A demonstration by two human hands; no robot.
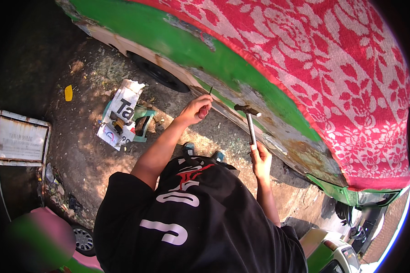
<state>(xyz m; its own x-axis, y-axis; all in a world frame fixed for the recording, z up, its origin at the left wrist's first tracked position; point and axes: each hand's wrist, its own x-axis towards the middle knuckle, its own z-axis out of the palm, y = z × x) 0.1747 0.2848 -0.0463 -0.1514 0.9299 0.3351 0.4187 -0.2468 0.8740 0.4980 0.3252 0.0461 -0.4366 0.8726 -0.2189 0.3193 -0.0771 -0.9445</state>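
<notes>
While a white rectangular sign (22, 140) lies at nine o'clock and printed paper wrapping (121, 113) at ten, your left hand (197, 109) clamps its fingers on a red-handled chisel (205, 106) against the vehicle's rusty panel (278, 132); your right hand (259, 159) grips the hammer (250, 123) at centre.

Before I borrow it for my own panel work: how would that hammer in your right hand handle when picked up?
The hammer is probably top-heavy: its dark metal head sits crosswise on a slim pale shaft, gripped low by the right hand. It looks stiff, not floppy. Laid down, the crosswise head would likely stop it rolling.
</notes>
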